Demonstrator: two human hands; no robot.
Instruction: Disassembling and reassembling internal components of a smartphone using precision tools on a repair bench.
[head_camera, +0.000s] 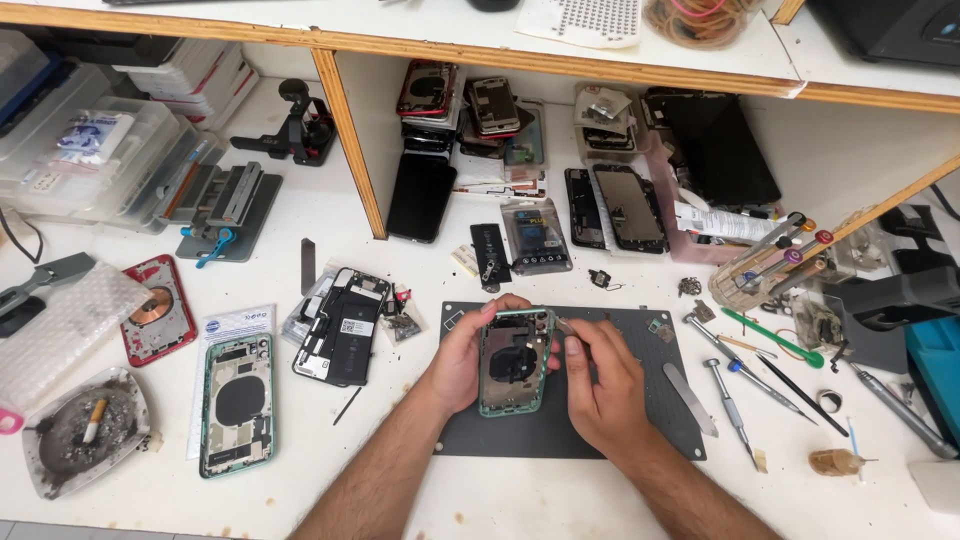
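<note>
The left hand (462, 362) grips a green phone frame (514, 362) by its left edge, fingers curled over the top and thumb along the side, holding it just above a dark grey mat (560, 432) at the middle of the white bench (500, 500). The right hand (603, 385) sits against the frame's right edge, fingers pinched on a thin metal tool (566, 325) whose tip meets the frame's upper right corner. A second green frame (238, 402) lies flat on a paper sheet well to the left, beside a red back cover (158, 308). A black phone chassis (342, 325) lies between them and the mat. Screwdrivers (735, 385) and a flat metal pry blade (690, 398) lie right of the mat. An ashtray (85, 430) sits at the far left.
</note>
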